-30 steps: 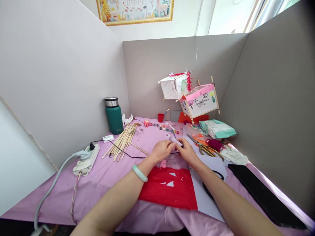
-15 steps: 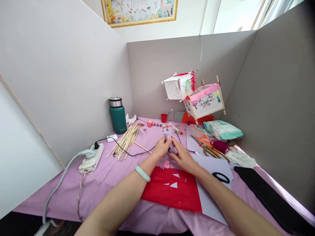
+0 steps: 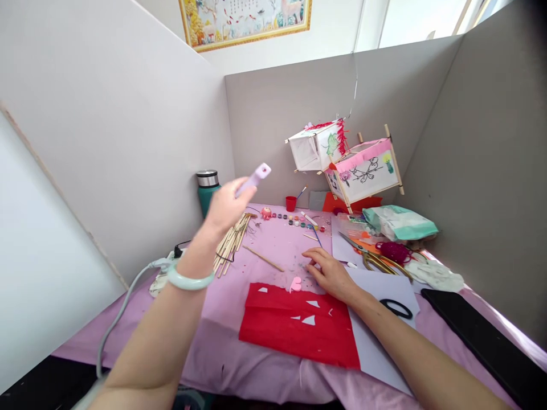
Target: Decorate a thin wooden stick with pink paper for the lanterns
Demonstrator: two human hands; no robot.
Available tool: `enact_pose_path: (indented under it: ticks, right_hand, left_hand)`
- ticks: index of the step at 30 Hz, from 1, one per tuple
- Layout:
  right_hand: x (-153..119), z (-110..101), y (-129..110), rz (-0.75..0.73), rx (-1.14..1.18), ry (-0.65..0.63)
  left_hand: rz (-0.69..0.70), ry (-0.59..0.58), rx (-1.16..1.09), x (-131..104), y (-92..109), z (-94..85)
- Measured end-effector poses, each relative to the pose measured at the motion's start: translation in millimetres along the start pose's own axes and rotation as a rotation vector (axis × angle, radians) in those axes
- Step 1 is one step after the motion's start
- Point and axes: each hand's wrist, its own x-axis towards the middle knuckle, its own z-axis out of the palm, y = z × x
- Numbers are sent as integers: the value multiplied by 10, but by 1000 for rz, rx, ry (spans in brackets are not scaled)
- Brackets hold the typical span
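My left hand point(image 3: 226, 208) is raised at the left, in front of the green bottle point(image 3: 207, 191), its fingers wrapped round a lilac glue gun point(image 3: 253, 179). The gun's squared rear end, with a small dark hole, points up and right; its nozzle is hidden. My right hand point(image 3: 328, 272) is low over the purple tablecloth with fingers loosely spread and nothing in them. Just left of it are small pink paper cutouts point(image 3: 296, 284), at the top edge of a red sheet point(image 3: 294, 336). White scraps point(image 3: 309, 320) lie on that sheet.
Wooden sticks point(image 3: 231, 245) lie beside the bottle, near a power strip point(image 3: 159, 285). Paint pots point(image 3: 294, 222) and a red cup point(image 3: 291, 204) are farther back. Two paper lanterns point(image 3: 363, 173) hang at the right, above scissors point(image 3: 376, 262), maroon yarn point(image 3: 394, 252) and black tape point(image 3: 396, 308).
My left hand has lifted up and left from the table's middle, carrying the glue gun away from my right hand. My right hand has stayed low, shifting slightly right in view.
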Motion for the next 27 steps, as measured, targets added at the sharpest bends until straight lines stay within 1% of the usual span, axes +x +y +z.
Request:
enact_pose_path:
  ticks: [1, 2, 3, 4, 5, 7, 9, 10, 12, 14, 17, 19, 22, 24, 27]
  right_hand:
    - [4, -1, 10, 0, -3, -15]
    - [9, -4, 16, -2, -2, -32]
    - [13, -7, 19, -4, 1, -50]
    - [15, -10, 20, -6, 5, -64]
    - [16, -13, 21, -8, 8, -75]
    - [13, -14, 24, -7, 8, -86]
    - [7, -16, 26, -2, 7, -95]
    - [7, -20, 23, 1, 4, -102]
    - [20, -34, -3, 12, -13, -124]
    - [65, -56, -64, 25, -51, -174]
    - [207, -68, -227, 26, -140, -291]
    - [339, -38, -367, 19, -216, -332]
    - [540, 80, -567, 85, -316, -375]
    - [644, 183, -667, 168, -360, -407]
    - [727, 300, -736, 249, -363, -454]
  left_hand:
    - [41, 77, 207, 19, 28, -192]
    - [60, 134, 390, 24, 38, -344]
    - [63, 168, 544, 18, 23, -450]
    - [60, 165, 674, 1, -19, -507]
    - [53, 134, 777, -25, -89, -519]
    - [27, 19, 914, -101, -300, -431]
    - [-3, -99, 982, -206, -553, -266]
    - [-10, -133, 994, -269, -674, -180]
    - [-18, -172, 995, -403, -876, -40]
    - [-62, -166, 992, -535, -1008, 43]
    - [-86, -165, 983, -687, -1115, 83]
    - [-94, -158, 997, -744, -1167, 87]
    - [-140, -171, 1031, -772, -1247, 87]
    - [-190, -198, 1033, -775, -1275, 82]
    - [-226, -193, 1006, -791, -1224, 72]
